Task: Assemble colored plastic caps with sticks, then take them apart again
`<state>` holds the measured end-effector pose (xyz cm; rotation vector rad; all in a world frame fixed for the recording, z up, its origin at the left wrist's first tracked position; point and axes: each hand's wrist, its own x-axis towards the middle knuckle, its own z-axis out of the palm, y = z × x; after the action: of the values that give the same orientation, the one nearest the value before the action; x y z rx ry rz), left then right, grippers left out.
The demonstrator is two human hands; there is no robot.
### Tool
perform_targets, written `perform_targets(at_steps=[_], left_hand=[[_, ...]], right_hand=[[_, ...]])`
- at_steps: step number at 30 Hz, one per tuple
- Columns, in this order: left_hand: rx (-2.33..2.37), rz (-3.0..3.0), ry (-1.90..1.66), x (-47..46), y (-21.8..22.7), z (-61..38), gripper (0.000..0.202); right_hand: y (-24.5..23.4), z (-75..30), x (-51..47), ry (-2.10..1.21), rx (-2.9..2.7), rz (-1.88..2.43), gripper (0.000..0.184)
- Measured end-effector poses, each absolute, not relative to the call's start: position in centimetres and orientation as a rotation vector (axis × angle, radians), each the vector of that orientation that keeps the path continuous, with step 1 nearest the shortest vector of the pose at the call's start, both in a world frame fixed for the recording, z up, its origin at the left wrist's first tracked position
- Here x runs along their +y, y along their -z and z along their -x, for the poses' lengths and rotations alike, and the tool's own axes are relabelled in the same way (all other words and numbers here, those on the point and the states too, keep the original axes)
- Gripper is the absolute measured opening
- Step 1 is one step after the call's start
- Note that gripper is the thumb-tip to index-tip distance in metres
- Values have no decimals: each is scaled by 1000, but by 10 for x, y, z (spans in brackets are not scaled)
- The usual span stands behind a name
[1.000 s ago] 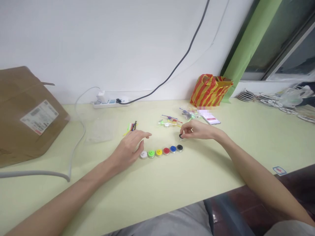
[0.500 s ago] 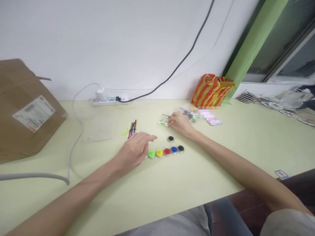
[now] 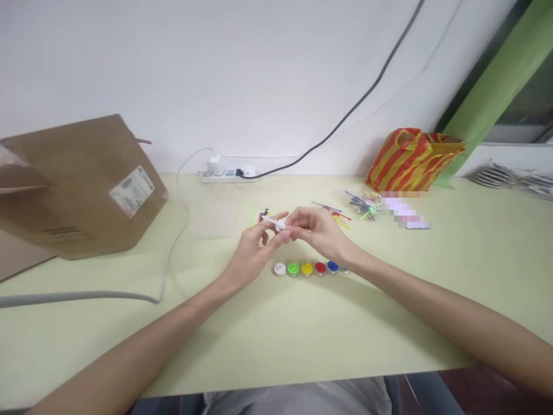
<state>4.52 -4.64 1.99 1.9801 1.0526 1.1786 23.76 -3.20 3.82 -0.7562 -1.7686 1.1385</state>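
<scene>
A small white plastic piece with a thin pointed arm and a round hub (image 3: pixel 280 225) is pinched between both hands above the table. My left hand (image 3: pixel 248 253) grips it from the left with thumb and fingers. From the right, the fingertips of my right hand (image 3: pixel 322 233) close on its hub end. Below them stands a row of small round clear-based pieces with coloured tops: white (image 3: pixel 280 269), green (image 3: pixel 293 269), yellow (image 3: pixel 307 269), red (image 3: pixel 320 268) and blue (image 3: pixel 332 266). Another at the right end is mostly hidden by my right wrist.
Coloured sticks (image 3: pixel 260 217) lie behind my left hand; blue, red and yellow arrow pieces (image 3: pixel 341 215) lie behind my right. Farther right are a small heap of parts (image 3: pixel 366 206) and a striped bag (image 3: pixel 410 161). A cardboard box (image 3: pixel 86 202), grey cable (image 3: pixel 162 282) and power strip (image 3: pixel 227 175) are left.
My right hand has come from the parts pile to meet my left hand, bringing the white piece. My left hand has lifted from beside the row. The view has turned left.
</scene>
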Motion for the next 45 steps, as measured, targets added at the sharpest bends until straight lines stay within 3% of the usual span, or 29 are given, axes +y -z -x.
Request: perform_targets(at_steps=[7, 13, 17, 25, 31, 35, 40, 45], left_hand=[[1055, -1882, -1327, -34, -18, -28, 32], [1176, -2043, -1235, -30, -20, -22, 27], [1182, -2198, -1149, -32, -21, -21, 18], [1061, -2280, -948, -37, -31, -21, 26], [1039, -2545, -971, -39, -26, -22, 19], [1165, -2514, -1123, -30, -25, -12, 21], [1232, -1967, -1486, -8, -19, 2, 27], [1128, -1785, -1500, 7, -6, 6, 28]], right_hand=[[-70, -220, -20, -1134, -1987, 697, 19], [-59, -210, -9, -953, -2126, 692, 18], [-52, -213, -8, -1123, -2100, 584, 18], [-64, -223, -4, -1525, -2039, 469, 32], [-66, -235, 5, -1740, -2046, 351, 28], [-67, -248, 13, -1638, -1969, 521, 27], [-50, -240, 29, -1518, -1620, 962, 30], [-30, -216, 29, -1574, -1454, 1118, 55]])
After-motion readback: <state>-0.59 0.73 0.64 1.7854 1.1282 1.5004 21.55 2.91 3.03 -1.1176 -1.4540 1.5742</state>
